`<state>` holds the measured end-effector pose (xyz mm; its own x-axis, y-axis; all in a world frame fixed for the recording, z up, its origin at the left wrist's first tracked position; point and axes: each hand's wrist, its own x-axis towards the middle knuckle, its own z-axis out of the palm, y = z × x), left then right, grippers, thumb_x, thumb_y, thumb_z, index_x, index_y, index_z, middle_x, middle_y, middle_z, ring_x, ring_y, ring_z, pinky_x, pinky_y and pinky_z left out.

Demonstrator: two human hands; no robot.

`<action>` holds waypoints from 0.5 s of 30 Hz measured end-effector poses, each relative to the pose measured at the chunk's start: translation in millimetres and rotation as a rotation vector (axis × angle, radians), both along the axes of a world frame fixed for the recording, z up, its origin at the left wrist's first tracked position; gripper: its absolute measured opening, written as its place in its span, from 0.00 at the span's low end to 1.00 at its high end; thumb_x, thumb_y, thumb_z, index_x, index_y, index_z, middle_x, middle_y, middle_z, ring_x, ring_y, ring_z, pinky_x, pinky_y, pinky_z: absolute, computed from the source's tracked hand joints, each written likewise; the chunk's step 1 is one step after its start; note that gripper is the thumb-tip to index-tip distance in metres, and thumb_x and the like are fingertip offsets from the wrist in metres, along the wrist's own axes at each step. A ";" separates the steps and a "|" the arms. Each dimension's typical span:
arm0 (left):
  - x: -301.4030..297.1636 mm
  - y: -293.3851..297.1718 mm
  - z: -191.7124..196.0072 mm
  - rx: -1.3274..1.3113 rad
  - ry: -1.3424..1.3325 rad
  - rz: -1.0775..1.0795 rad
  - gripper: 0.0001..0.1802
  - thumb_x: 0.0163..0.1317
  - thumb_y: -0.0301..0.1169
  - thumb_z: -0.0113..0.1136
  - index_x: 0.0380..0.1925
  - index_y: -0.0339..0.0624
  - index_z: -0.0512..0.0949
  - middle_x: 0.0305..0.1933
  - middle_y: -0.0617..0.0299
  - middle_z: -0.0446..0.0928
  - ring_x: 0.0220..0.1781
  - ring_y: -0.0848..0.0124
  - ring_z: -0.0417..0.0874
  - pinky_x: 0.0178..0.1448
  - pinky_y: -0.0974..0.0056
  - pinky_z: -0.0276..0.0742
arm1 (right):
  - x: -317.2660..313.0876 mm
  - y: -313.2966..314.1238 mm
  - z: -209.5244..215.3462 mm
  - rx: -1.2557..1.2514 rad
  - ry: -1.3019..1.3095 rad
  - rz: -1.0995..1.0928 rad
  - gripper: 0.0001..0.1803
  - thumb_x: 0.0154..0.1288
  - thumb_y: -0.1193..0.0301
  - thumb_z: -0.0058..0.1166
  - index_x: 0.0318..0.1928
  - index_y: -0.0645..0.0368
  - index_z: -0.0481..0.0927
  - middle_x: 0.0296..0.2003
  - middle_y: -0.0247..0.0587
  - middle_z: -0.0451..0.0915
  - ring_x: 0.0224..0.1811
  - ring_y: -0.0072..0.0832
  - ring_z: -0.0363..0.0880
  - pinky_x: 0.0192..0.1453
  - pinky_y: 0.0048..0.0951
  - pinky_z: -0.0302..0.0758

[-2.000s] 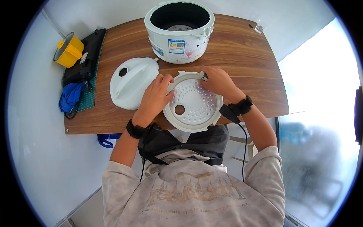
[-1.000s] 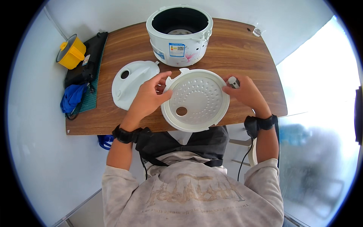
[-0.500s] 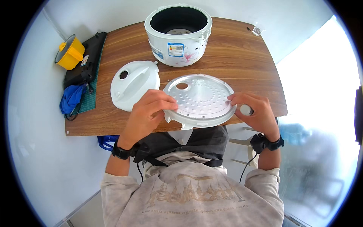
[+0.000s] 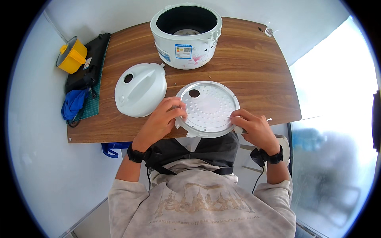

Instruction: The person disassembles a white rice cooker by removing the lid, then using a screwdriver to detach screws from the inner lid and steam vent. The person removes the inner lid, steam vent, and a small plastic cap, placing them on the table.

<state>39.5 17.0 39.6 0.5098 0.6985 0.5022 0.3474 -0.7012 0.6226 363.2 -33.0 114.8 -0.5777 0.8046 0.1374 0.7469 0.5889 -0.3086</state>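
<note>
Head view, largest first: brown wooden surface (image 4: pixel 246 63), then the white round rice cooker body (image 4: pixel 186 33) at its far edge, lidless, a small square blue-and-white label facing me. Left of my work lies the white domed plastic lid (image 4: pixel 141 94). Over the near edge I pinch the round perforated metal inner plate (image 4: pixel 208 108) by opposite rims, left hand (image 4: pixel 160 121) and right hand (image 4: pixel 254 129) keeping it level.

The wooden table (image 4: pixel 254 75) carries a rice cooker (image 4: pixel 186 35), white lid (image 4: pixel 141 90) and green mat (image 4: pixel 93 107).
</note>
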 end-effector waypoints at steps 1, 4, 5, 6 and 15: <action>0.6 1.7 -0.8 0.002 0.032 0.025 0.19 0.50 0.11 0.66 0.38 0.48 0.81 0.52 0.64 0.78 0.61 0.57 0.78 0.60 0.58 0.80 | -0.2 0.5 -3.4 0.005 -0.014 -0.011 0.26 0.41 0.89 0.64 0.45 0.55 0.80 0.50 0.34 0.82 0.37 0.40 0.85 0.37 0.35 0.82; 1.9 3.9 -4.9 -0.005 0.099 0.101 0.19 0.51 0.12 0.66 0.38 0.49 0.81 0.53 0.63 0.73 0.60 0.58 0.77 0.60 0.58 0.81 | -3.5 2.2 -15.6 0.030 -0.052 -0.009 0.21 0.49 0.85 0.60 0.45 0.54 0.79 0.49 0.34 0.81 0.35 0.39 0.85 0.34 0.35 0.80; 3.3 4.9 -7.5 -0.012 0.099 0.118 0.19 0.51 0.12 0.66 0.38 0.49 0.81 0.53 0.63 0.73 0.59 0.58 0.78 0.59 0.58 0.81 | -4.7 2.4 -19.1 0.040 -0.067 -0.007 0.18 0.53 0.83 0.58 0.45 0.54 0.78 0.49 0.34 0.80 0.34 0.39 0.85 0.33 0.36 0.79; 4.2 6.0 -9.7 -0.019 0.098 0.137 0.19 0.51 0.12 0.66 0.38 0.49 0.81 0.53 0.62 0.73 0.58 0.58 0.78 0.59 0.58 0.81 | -5.7 2.9 -22.2 0.065 -0.087 -0.005 0.18 0.54 0.82 0.58 0.46 0.54 0.78 0.49 0.34 0.80 0.33 0.39 0.85 0.32 0.36 0.79; 1.5 9.5 -11.5 0.131 0.295 0.078 0.15 0.56 0.16 0.63 0.41 0.49 0.82 0.52 0.61 0.73 0.57 0.61 0.77 0.58 0.60 0.81 | -9.3 8.1 -34.0 0.261 -0.240 0.106 0.14 0.58 0.75 0.60 0.46 0.58 0.78 0.40 0.36 0.77 0.31 0.32 0.83 0.34 0.33 0.79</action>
